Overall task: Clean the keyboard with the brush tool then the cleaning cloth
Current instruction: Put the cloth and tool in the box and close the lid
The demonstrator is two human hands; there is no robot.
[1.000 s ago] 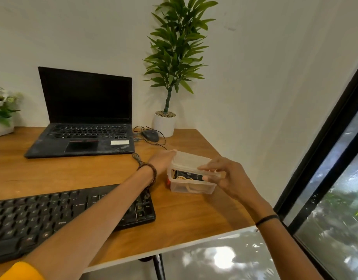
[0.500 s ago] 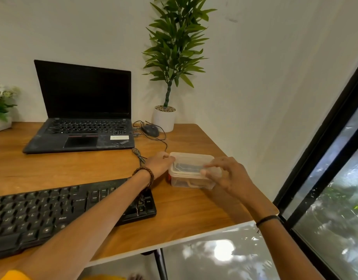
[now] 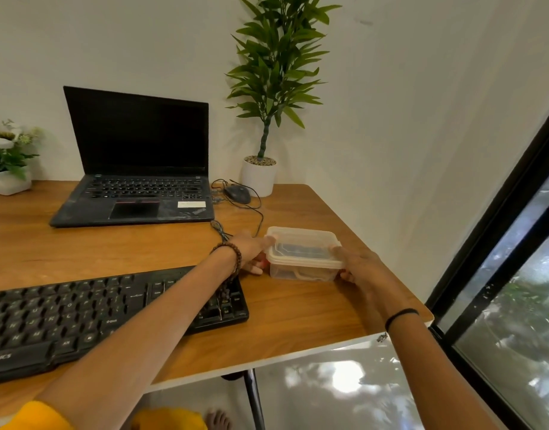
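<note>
I judge this the tool-fetching step: my left hand [image 3: 250, 249] and right hand [image 3: 363, 269] each clasp an end of the lidded tub [image 3: 302, 254], just right of the keyboard [image 3: 80, 318] on the desk [image 3: 298, 324]. Next, pry the lid up; its contents are unclear.

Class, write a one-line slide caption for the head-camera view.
Left hand and right hand hold a lidded plastic container on the wooden desk, beside the black keyboard.

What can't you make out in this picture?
Head view only:
Contents of the box: blurred by its cloudy lid and walls.
The keyboard: left end cut off by the frame, right part covered by the left arm.
The laptop sticker: too small to read.
</note>
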